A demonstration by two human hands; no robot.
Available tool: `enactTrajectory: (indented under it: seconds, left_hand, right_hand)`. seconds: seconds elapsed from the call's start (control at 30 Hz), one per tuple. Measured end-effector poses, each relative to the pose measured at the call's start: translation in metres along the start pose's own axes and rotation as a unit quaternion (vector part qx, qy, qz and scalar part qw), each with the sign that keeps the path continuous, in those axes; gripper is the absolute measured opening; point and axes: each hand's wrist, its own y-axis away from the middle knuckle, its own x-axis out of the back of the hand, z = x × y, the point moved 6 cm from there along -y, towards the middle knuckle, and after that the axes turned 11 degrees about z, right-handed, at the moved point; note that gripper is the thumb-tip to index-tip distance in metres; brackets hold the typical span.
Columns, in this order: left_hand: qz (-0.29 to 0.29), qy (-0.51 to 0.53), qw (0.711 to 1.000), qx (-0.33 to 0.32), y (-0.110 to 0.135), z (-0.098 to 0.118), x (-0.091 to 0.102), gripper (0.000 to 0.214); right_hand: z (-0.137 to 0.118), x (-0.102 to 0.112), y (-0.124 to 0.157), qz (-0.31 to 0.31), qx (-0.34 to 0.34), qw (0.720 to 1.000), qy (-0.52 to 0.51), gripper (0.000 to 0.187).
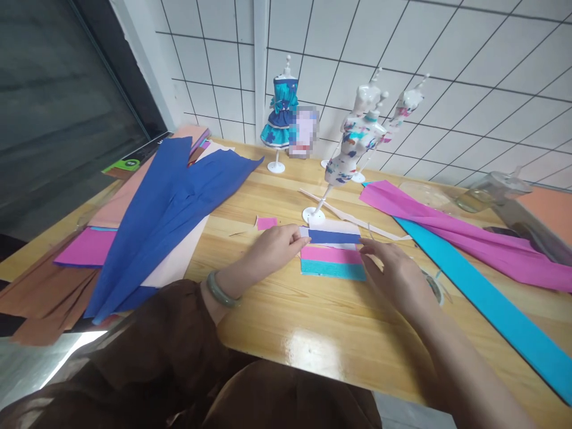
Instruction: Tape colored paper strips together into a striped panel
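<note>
A small striped piece of crepe paper (333, 270) lies flat on the table in front of me, with pale, pink and teal bands. Across its upper part runs a blue crepe paper strip (334, 237). My left hand (281, 243), with a bracelet at the wrist, pinches the strip's left end between thumb and fingers. At the opposite end, the thumb and fingertips of my right hand (393, 268) close on the strip's edge. A small pink paper scrap (267, 223) is left of the striped piece. Partly behind my right wrist sits a roll of tape (433, 287).
Bare white mini mannequins (353, 149) stand behind the striped piece, near a dressed mannequin (280, 107). Blue crepe paper (179, 202) covers other sheets at left. Pink crepe paper (465, 232) and a long turquoise strip (482, 310) lie at right. A tiled wall (330, 36) bounds the table.
</note>
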Motion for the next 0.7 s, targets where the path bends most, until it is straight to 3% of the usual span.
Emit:
enactTrajectory:
  seconds: [0.17,0.3,0.43,0.7]
  left_hand:
    - [0.03,0.014,0.999,0.014,-0.006,-0.01,0.001,0.011]
    - [0.022,0.02,0.999,0.032,-0.01,-0.015,0.001,0.007]
    - [0.018,0.03,0.999,0.033,-0.01,-0.013,0.003,0.013]
    - [0.039,-0.016,0.999,-0.003,-0.01,-0.002,0.014,0.041]
  right_hand:
    - [-0.004,-0.021,-0.017,-0.039,0.188,0.977,0.089,0.038]
    - [-0.009,-0.029,-0.022,-0.075,0.26,0.952,0.144,0.041]
    - [-0.015,-0.031,-0.024,-0.09,0.281,0.943,0.158,0.04]
    - [-0.006,-0.034,-0.028,-0.093,0.258,0.95,0.147,0.038]
